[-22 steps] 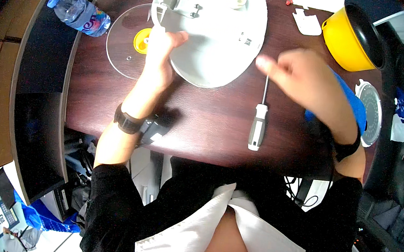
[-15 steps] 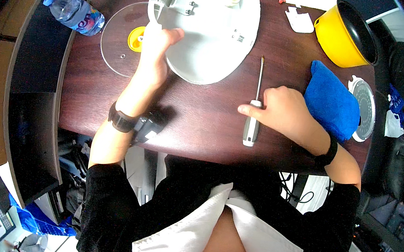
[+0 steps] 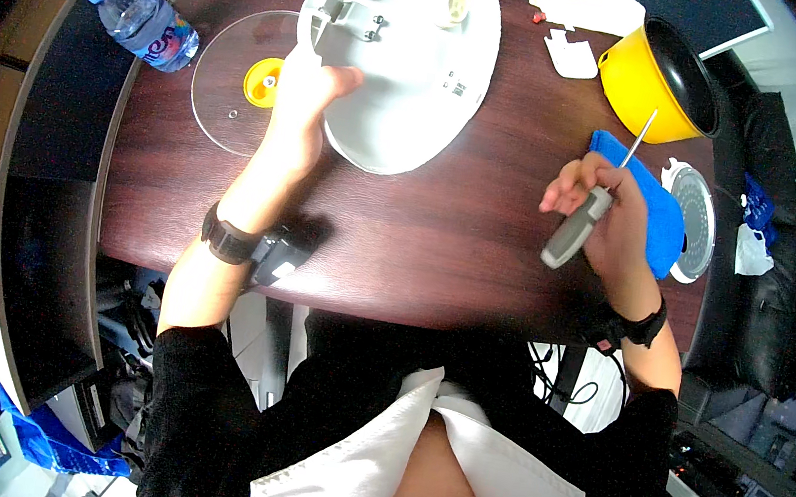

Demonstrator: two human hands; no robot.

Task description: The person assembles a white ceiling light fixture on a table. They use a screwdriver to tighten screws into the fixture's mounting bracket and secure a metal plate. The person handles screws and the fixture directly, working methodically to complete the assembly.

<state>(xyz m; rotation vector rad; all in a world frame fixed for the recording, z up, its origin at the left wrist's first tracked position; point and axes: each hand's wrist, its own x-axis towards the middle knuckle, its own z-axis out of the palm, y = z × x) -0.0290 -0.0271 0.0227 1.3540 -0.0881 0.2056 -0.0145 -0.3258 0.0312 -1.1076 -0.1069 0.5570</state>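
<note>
Now the screwdriver (image 3: pixel 583 217) is lifted off the table (image 3: pixel 438 244) at the right, its grey handle low and its thin shaft pointing up and far toward the yellow pot (image 3: pixel 659 77). The right hand (image 3: pixel 611 215) has its fingers curled shut around the handle. Just right of that hand lies a blue cloth (image 3: pixel 665 217), and beyond it a round white perforated disc (image 3: pixel 695 215) at the table's right edge.

Far and centre, a large white round housing (image 3: pixel 412 52) rests on the table, underside up. The left hand (image 3: pixel 305 103) grips its left rim, thumb over the edge and fingers closed on it. Left of that hand lies a clear glass lid (image 3: pixel 230 79) with a yellow knob (image 3: pixel 264 88). Farther left, a plastic water bottle (image 3: pixel 142 23) lies on its side on a darker ledge.
</note>
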